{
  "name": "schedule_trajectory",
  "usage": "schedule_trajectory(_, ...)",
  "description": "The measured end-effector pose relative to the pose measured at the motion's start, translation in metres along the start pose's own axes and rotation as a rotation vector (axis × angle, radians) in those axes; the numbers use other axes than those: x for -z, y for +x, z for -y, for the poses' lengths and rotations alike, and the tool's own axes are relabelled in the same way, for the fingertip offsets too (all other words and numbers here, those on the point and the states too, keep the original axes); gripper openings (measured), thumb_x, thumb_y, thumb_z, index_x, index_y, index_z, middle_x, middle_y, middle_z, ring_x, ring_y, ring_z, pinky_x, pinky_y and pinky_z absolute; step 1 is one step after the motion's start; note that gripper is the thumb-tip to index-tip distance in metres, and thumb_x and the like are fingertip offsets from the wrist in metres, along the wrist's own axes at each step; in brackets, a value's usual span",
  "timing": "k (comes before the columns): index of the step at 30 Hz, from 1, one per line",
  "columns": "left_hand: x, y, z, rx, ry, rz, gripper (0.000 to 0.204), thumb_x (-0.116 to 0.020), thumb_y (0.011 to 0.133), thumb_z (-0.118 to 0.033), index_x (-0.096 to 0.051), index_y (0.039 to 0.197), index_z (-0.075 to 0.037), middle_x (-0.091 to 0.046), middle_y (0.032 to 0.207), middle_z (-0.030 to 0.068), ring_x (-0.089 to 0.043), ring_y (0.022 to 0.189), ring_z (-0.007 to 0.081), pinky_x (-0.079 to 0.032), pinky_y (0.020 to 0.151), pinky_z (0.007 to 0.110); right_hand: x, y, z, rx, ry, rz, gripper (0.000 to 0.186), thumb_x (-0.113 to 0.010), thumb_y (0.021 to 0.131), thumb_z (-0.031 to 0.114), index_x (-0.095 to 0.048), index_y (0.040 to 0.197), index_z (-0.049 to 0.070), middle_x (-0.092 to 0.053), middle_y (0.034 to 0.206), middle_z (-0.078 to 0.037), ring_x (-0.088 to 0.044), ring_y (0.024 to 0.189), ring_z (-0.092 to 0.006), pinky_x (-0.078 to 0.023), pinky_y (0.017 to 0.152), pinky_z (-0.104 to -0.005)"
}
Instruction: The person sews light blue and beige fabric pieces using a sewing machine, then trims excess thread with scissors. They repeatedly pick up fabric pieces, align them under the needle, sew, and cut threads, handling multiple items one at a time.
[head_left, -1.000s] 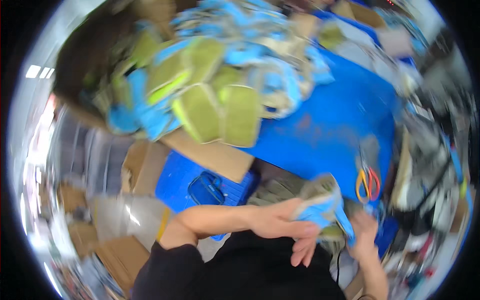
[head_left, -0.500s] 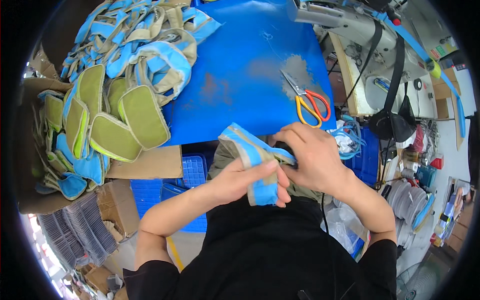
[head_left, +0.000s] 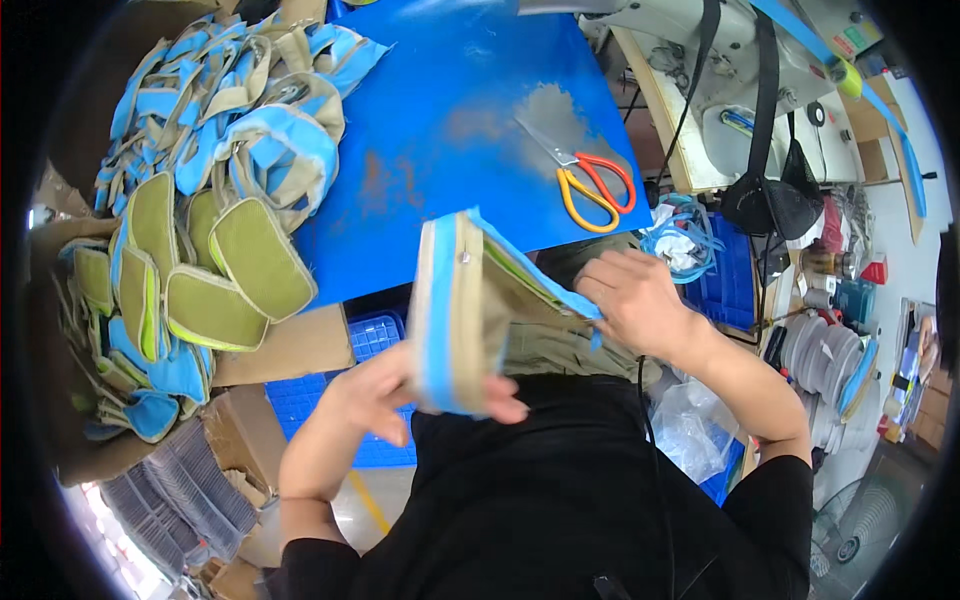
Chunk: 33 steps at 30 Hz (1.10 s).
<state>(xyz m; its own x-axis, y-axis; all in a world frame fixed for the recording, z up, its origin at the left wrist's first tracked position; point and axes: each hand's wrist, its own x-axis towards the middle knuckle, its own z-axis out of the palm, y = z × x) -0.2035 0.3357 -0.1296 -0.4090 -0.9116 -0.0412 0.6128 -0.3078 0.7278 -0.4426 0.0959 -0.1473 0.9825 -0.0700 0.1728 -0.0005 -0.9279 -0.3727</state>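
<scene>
**Head view: fabric piece point(head_left: 468, 300) spans both hands, left of the scissors point(head_left: 577, 162)**

The scissors rest on the blue tabletop point(head_left: 430, 180); the blue-and-beige fabric piece is to their left and closer to the person. Its striped band point(head_left: 438, 310) has its long axis running away from the person, while a blue edge point(head_left: 535, 268) slants from the far end toward the right hand point(head_left: 640, 300). That hand, the nearer to the scissors, pinches the edge's end. Farther left of them, the left hand point(head_left: 383, 388) has blurred fingers apart around the band's near end; whether it grips, I cannot tell.
</scene>
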Motion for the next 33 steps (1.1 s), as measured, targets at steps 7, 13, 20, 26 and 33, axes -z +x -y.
schedule_trajectory(7, 0.022, 0.047, 0.011, -0.155, -0.460, -0.218, 0.078, -0.045, 0.105, -0.063, -0.054, 0.137, 0.008, -0.073, 0.112, 0.0256, -0.072, 0.107, 0.0363, -0.057, 0.096, 0.047, 0.006, 0.007, 0.008, 0.065, -0.031, 0.012, 0.032, -0.082, 0.068, 0.019, -0.064, 0.093, 0.010, -0.060, 0.090, -0.002, -0.063, 0.086, -0.0230, -0.049, 0.072, -0.0371)
schedule_trajectory(13, -0.020, 0.067, 0.012, 0.117, -0.162, -0.326, 0.057, -0.037, 0.112, -0.048, -0.062, 0.108, 0.004, -0.073, 0.084, 0.0210, -0.075, 0.076, 0.0311, -0.062, 0.075, 0.040, 0.017, 0.038, 0.029, -0.162, 0.040, -0.009, 0.030, -0.080, 0.077, 0.026, -0.062, 0.090, 0.007, -0.062, 0.087, -0.007, -0.068, 0.084, -0.0284, -0.053, 0.071, -0.0431)
schedule_trajectory(20, -0.051, 0.010, -0.014, 0.091, -0.354, -0.296, 0.054, -0.038, 0.113, -0.045, -0.057, 0.084, -0.003, -0.066, 0.061, 0.0148, -0.053, 0.040, 0.0174, -0.042, 0.043, 0.030, 0.003, 0.007, 0.007, 0.044, -0.089, -0.064, 0.022, -0.074, 0.068, 0.026, -0.058, 0.078, 0.013, -0.058, 0.077, -0.001, -0.062, 0.077, -0.0212, -0.049, 0.066, -0.0374)
schedule_trajectory(26, -0.070, 0.033, -0.014, 0.240, -0.282, -0.349, 0.054, -0.041, 0.112, -0.045, -0.064, 0.104, 0.004, -0.073, 0.089, 0.0259, -0.064, 0.056, 0.0202, -0.050, 0.051, 0.031, 0.000, 0.017, 0.021, 0.070, -0.062, 0.054, 0.015, -0.069, 0.076, 0.024, -0.060, 0.081, 0.013, -0.059, 0.078, -0.002, -0.062, 0.078, -0.0214, -0.048, 0.069, -0.0363)
schedule_trajectory(33, -0.049, 0.051, 0.011, 0.386, -0.637, -0.059, 0.056, -0.036, 0.112, -0.051, -0.058, 0.093, -0.003, -0.072, 0.084, 0.0202, -0.055, 0.054, 0.0159, -0.043, 0.049, 0.027, 0.025, 0.045, 0.050, 0.240, -0.121, 0.055, 0.013, -0.063, 0.077, 0.024, -0.060, 0.075, 0.012, -0.058, 0.076, 0.000, -0.061, 0.076, -0.0188, -0.046, 0.067, -0.0324)
